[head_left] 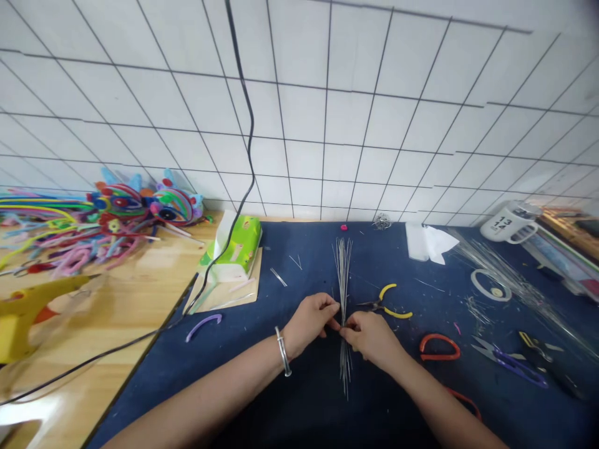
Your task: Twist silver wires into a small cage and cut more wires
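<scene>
A bundle of thin metal wires (343,268) lies lengthwise on the dark blue mat, splayed at both ends and drawn tight in the middle. My right hand (372,337) is closed on it there, thumb and forefinger pinching from the right. From the left, my left hand (311,321) meets the bundle with its fingertips bent into a pinch; what lies between them is too fine to make out. A silver bangle (283,352) circles my left wrist. Pliers with yellow handles (390,305) rest just beyond my right hand.
Rightward lie a red-handled tool (440,347), purple scissors (512,362), a black-and-yellow tool (545,355), a tape roll (490,285), loose wires (515,274) and a mug (508,223). Leftward are a tissue pack (234,246), a black cord (248,125), a yellow glue gun (32,305) and colourful fuzzy stems (70,243).
</scene>
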A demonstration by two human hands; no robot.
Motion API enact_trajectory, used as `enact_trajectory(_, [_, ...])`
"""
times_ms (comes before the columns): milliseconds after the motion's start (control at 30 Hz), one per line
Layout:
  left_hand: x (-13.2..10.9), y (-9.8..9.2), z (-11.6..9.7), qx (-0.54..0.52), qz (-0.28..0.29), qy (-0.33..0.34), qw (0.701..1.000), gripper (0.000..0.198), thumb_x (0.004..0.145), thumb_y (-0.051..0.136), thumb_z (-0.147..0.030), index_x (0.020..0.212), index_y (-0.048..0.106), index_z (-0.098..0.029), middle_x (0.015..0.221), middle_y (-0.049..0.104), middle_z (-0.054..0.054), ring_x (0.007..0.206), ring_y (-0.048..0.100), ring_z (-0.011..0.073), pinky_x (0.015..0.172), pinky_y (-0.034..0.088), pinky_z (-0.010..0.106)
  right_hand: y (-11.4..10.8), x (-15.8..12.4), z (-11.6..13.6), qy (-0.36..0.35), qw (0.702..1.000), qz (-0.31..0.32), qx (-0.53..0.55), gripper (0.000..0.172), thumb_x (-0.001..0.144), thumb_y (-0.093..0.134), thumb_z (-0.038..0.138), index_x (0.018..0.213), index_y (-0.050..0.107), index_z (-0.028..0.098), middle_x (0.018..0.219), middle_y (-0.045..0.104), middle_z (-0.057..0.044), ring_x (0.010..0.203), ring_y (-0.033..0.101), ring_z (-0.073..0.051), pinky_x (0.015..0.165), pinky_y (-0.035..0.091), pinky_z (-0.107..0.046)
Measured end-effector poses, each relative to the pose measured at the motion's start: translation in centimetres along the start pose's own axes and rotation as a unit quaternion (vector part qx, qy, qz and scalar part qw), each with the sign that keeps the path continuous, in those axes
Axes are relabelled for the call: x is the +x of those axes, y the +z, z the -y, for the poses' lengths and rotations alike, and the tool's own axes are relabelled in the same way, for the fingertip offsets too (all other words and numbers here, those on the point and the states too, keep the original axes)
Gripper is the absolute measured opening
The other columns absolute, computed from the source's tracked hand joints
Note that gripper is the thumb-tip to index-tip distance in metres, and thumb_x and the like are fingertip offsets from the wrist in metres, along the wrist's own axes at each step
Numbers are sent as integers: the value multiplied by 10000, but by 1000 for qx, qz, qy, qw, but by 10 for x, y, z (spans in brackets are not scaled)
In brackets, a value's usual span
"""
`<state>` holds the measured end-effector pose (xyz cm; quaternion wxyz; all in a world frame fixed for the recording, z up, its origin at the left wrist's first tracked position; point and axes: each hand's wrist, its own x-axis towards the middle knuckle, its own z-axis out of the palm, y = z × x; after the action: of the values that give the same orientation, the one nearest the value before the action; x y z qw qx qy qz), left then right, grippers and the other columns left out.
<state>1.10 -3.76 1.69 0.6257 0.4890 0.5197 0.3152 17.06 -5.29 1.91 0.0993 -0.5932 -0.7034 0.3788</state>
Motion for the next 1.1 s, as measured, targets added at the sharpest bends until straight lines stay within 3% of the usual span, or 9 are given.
enact_trajectory(100, [-1, -3, -3, -37, 12, -21, 999, 226, 730, 545, -363, 744, 544, -138, 596, 606, 32, 614, 624, 149, 392, 333, 158, 1, 3, 3, 46, 985, 81, 144, 140, 747, 484, 278, 777, 549, 158, 579, 604, 14, 323, 452, -54, 330, 257, -168])
enact_trajectory(233, [-3, -10, -2, -109, 30, -55, 992, 218, 712, 572, -341, 755, 566, -128, 699, 632, 54, 633, 617, 130, 404, 317, 154, -2, 6, 9, 99, 937, 148, 299, 138, 709, 501, 271, 763, 523, 146, 543, 569, 40, 305, 416, -35, 281, 196, -152])
enact_trajectory(433, [-17, -17, 7, -242, 62, -76, 965, 195, 721, 590, -318, 757, 563, -128, 810, 634, 66, 630, 596, 101, 467, 359, 173, -1, 1, 13, 101, 919, 175, 339, 129, 669, 550, 271, 690, 491, 158, 464, 493, 75, 302, 377, -29, 288, 184, -141])
enact_trajectory(567, [-32, -9, 8, -253, 82, -82, 961, 197, 747, 575, -325, 753, 549, -130, 695, 619, 47, 598, 582, 100, 476, 352, 176, -1, -12, 14, 98, 914, 206, 336, 91, 669, 536, 237, 693, 488, 164, 425, 449, 88, 300, 351, -29, 296, 181, -137])
enact_trajectory(667, [-39, 1, 1, -254, 88, -73, 961, 210, 770, 550, -343, 777, 540, -134, 690, 621, 52, 599, 576, 103, 475, 344, 178, -11, -25, 15, 84, 922, 201, 320, 62, 684, 511, 220, 703, 498, 163, 435, 448, 84, 314, 350, -29, 307, 209, -131])
enact_trajectory(833, [-38, 11, -12, -278, 39, -18, 960, 198, 783, 540, -347, 780, 506, -152, 924, 625, 76, 611, 535, 68, 472, 335, 170, -44, -45, 7, 58, 942, 156, 292, 65, 702, 509, 214, 682, 504, 152, 453, 439, 76, 346, 341, -25, 332, 247, -127])
enact_trajectory(933, [-32, 16, -13, -282, 29, -17, 959, 201, 780, 542, -352, 801, 503, -156, 967, 608, 75, 631, 530, 71, 472, 336, 171, -54, -47, -8, 77, 929, 161, 326, 54, 709, 506, 208, 702, 498, 155, 425, 417, 81, 334, 305, -24, 327, 206, -133])
enact_trajectory(1100, [-24, 25, -6, -255, 29, -40, 966, 244, 769, 536, -390, 814, 505, -152, 986, 597, 89, 680, 548, 97, 483, 351, 183, -47, -28, -33, 97, 899, 152, 399, 78, 703, 516, 218, 686, 455, 172, 414, 355, 98, 310, 237, -20, 314, 133, -151])
